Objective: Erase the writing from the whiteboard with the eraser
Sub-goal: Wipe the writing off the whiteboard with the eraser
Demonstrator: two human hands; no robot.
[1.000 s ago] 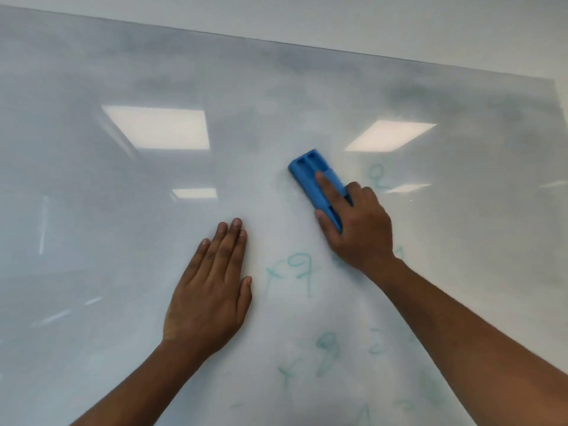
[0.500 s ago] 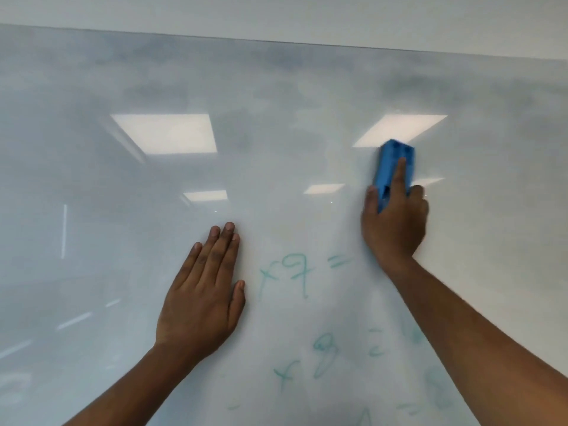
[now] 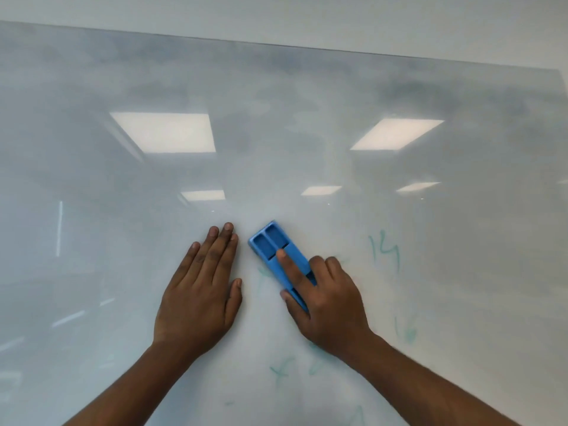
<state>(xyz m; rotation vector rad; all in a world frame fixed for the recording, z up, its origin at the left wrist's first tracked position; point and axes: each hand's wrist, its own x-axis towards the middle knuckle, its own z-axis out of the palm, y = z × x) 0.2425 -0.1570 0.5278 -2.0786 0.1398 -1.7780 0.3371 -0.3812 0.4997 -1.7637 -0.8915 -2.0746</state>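
A glossy whiteboard point(image 3: 123, 210) fills the view, smeared grey near its top. My right hand point(image 3: 329, 305) presses a blue eraser point(image 3: 273, 250) flat against the board, index finger stretched along its back, the eraser tilted up to the left. My left hand point(image 3: 199, 293) lies flat on the board just left of the eraser, fingers together, holding nothing. Faint green writing point(image 3: 385, 250) shows right of the eraser, with more green marks point(image 3: 281, 368) below my right wrist. The eraser and my right hand cover the line of writing beneath them.
The board's top edge point(image 3: 307, 47) runs across the view with pale wall point(image 3: 338, 16) above it. Ceiling lights point(image 3: 163, 132) reflect in the glossy surface. The board's right edge shows at the far right.
My right hand has swept the eraser from the upper right down and left, onto the line of green writing beside my left hand. My left hand has stayed flat on the board.
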